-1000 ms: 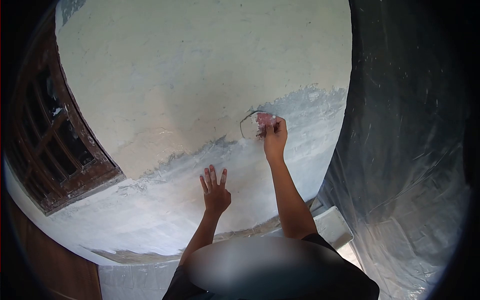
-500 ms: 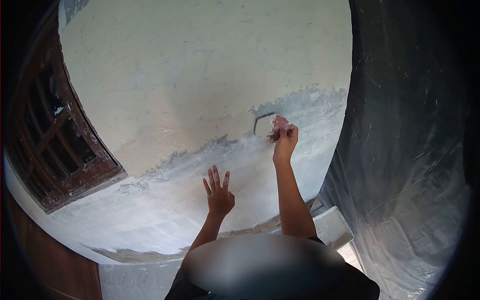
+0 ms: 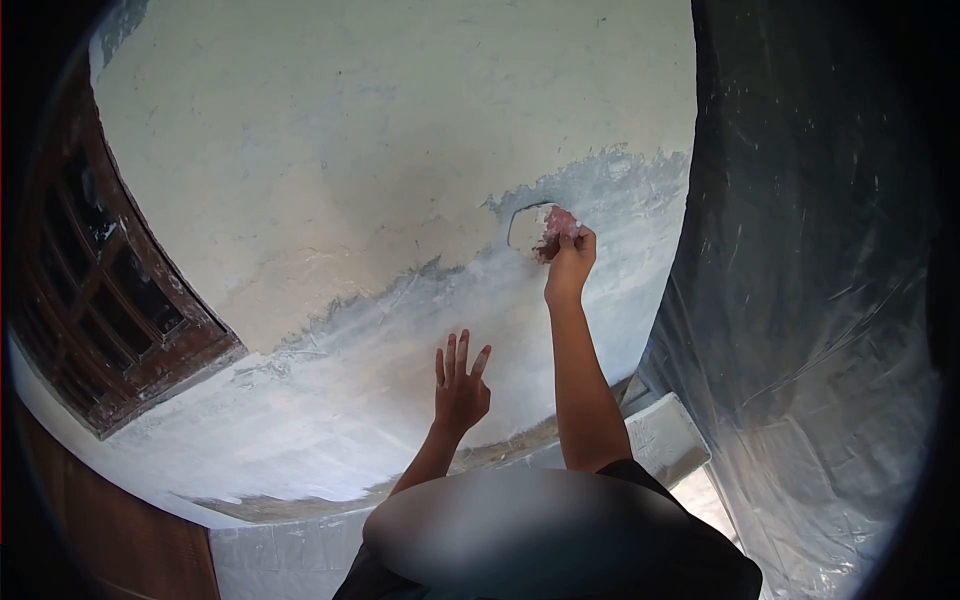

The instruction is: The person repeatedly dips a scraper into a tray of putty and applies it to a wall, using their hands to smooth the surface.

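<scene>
My right hand point(image 3: 571, 258) pinches a flat, rounded scraper point(image 3: 528, 228), pale with reddish patches, which lies against the plastered wall point(image 3: 400, 150). The tool is at the border where grey-white filler meets the cream surface. Lower and to the left, my left hand point(image 3: 463, 390) is raised before the white part of the wall, fingers spread and holding nothing. Whitish smears mark its fingertips. Whether it touches the wall, I cannot tell.
A brown wooden window frame point(image 3: 170, 365) is on the left. Clear plastic sheeting point(image 3: 810, 400) hangs at the right. Near the wall's lower right stands a pale block-like object point(image 3: 668, 440). Brown wood panelling point(image 3: 120, 510) shows at the lower left.
The view has shifted slightly, so the wall and window sit further left. My left hand has moved a little to the right. My right hand still holds the scraper at the wall.
</scene>
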A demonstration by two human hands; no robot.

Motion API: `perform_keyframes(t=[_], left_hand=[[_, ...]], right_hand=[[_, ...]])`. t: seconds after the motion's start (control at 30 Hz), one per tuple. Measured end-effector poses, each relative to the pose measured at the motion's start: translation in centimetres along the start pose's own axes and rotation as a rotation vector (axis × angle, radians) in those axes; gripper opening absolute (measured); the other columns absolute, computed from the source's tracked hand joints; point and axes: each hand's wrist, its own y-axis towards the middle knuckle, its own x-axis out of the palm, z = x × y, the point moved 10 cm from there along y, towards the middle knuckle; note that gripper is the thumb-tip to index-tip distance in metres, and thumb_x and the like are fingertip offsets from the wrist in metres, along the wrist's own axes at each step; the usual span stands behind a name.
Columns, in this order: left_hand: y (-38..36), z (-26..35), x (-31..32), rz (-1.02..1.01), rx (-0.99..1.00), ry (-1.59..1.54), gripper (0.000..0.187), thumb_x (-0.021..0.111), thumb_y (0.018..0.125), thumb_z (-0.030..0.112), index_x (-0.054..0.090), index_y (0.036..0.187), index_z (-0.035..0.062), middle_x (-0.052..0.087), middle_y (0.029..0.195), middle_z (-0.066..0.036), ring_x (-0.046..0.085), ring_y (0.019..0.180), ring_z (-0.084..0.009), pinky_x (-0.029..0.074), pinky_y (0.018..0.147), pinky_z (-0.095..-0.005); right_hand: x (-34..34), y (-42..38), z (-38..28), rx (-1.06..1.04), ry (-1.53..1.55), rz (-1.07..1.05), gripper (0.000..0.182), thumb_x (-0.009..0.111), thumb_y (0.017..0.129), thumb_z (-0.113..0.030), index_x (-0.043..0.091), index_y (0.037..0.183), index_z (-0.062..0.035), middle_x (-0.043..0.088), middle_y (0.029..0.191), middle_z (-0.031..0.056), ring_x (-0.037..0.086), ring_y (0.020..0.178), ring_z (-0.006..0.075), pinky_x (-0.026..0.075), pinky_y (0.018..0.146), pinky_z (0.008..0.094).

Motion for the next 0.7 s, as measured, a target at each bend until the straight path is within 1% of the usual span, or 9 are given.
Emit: perform_keyframes(t=[0.03, 0.07, 0.17, 0.23, 0.37, 0.5, 0.57, 0.63, 0.7], left_hand=[[0.0, 0.3, 0.0, 0.014, -0.002, -0.020, 0.064, 0.056, 0.072, 0.006, 0.040, 0.134, 0.0101, 0.018, 0.147, -0.022, 0.012, 0.138, -0.0403, 0.013, 0.110, -0.0563], [0.3, 0.6, 0.3, 0.010, 0.001, -0.026, 0.064, 0.056, 0.072, 0.006, 0.040, 0.134, 0.0101, 0.018, 0.147, -0.022, 0.012, 0.138, -0.0403, 0.013, 0.110, -0.0563], [-0.2, 2.1, 1.9, -0.044, 0.035, -0.050, 0.066, 0.056, 0.071, 0.004, 0.040, 0.134, 0.0121, 0.021, 0.146, -0.020, 0.015, 0.138, -0.0389, 0.016, 0.110, -0.0555], [0.1, 3.4, 2.7, -0.051, 0.059, -0.088, 0.066, 0.056, 0.071, 0.002, 0.040, 0.134, 0.0128, 0.025, 0.144, -0.018, 0.018, 0.137, -0.0382, 0.019, 0.109, -0.0547], [0.7, 7.0, 4.8, -0.080, 0.127, -0.177, 0.064, 0.055, 0.070, 0.001, 0.042, 0.131, 0.0125, 0.028, 0.143, -0.018, 0.023, 0.135, -0.0386, 0.022, 0.107, -0.0548], [0.8, 11.0, 8.2, -0.144, 0.170, -0.286, 0.062, 0.055, 0.069, 0.001, 0.044, 0.129, 0.0094, 0.032, 0.139, -0.019, 0.028, 0.132, -0.0383, 0.025, 0.106, -0.0530], [0.7, 13.1, 9.6, -0.163, 0.181, -0.335, 0.060, 0.055, 0.069, 0.000, 0.044, 0.128, 0.0064, 0.036, 0.136, -0.019, 0.031, 0.130, -0.0368, 0.029, 0.104, -0.0501], [-0.1, 15.1, 11.8, -0.229, 0.185, -0.402, 0.060, 0.055, 0.069, 0.001, 0.044, 0.128, 0.0061, 0.037, 0.135, -0.018, 0.032, 0.130, -0.0362, 0.030, 0.104, -0.0493], [-1.3, 16.9, 14.2, -0.292, 0.194, -0.459, 0.058, 0.056, 0.070, 0.002, 0.044, 0.126, 0.0050, 0.040, 0.133, -0.017, 0.035, 0.128, -0.0347, 0.033, 0.102, -0.0463]], right_hand=[[-1.0, -0.1, -0.2, 0.025, 0.095, 0.018, 0.013, 0.048, 0.088, 0.001, 0.050, 0.101, -0.0005, 0.052, 0.090, 0.0035, 0.047, 0.079, 0.0098, 0.041, 0.072, 0.0241], [-1.8, -0.1, -0.3, 0.023, 0.089, 0.025, 0.013, 0.048, 0.088, 0.001, 0.050, 0.101, -0.0005, 0.052, 0.090, 0.0035, 0.047, 0.079, 0.0098, 0.041, 0.072, 0.0241], [-5.4, -0.4, 1.0, 0.063, 0.012, -0.020, 0.012, 0.048, 0.088, 0.000, 0.050, 0.100, -0.0001, 0.054, 0.092, 0.0049, 0.049, 0.080, 0.0100, 0.041, 0.073, 0.0237], [-7.9, -0.5, 1.7, 0.075, -0.010, -0.016, 0.011, 0.048, 0.089, 0.000, 0.050, 0.099, -0.0002, 0.054, 0.091, 0.0048, 0.049, 0.080, 0.0100, 0.041, 0.074, 0.0237], [-13.5, -0.9, 2.1, 0.087, -0.091, 0.013, 0.008, 0.048, 0.090, -0.002, 0.050, 0.098, -0.0008, 0.055, 0.091, 0.0045, 0.050, 0.082, 0.0098, 0.041, 0.075, 0.0242], [-20.6, -1.6, 1.6, 0.108, -0.225, 0.082, 0.009, 0.049, 0.091, -0.003, 0.051, 0.100, -0.0011, 0.056, 0.094, 0.0053, 0.051, 0.083, 0.0098, 0.042, 0.076, 0.0251], [-24.5, -1.9, 1.4, 0.126, -0.310, 0.136, 0.010, 0.050, 0.091, -0.002, 0.052, 0.101, -0.0002, 0.057, 0.092, 0.0057, 0.052, 0.083, 0.0103, 0.043, 0.074, 0.0250], [-28.5, -2.4, 1.7, 0.133, -0.337, 0.190, 0.011, 0.051, 0.090, -0.002, 0.052, 0.101, 0.0003, 0.057, 0.091, 0.0059, 0.052, 0.082, 0.0106, 0.043, 0.074, 0.0249], [-32.7, -3.2, 1.2, 0.141, -0.457, 0.237, 0.011, 0.054, 0.088, -0.002, 0.054, 0.099, 0.0017, 0.058, 0.087, 0.0062, 0.054, 0.079, 0.0116, 0.043, 0.072, 0.0254]])
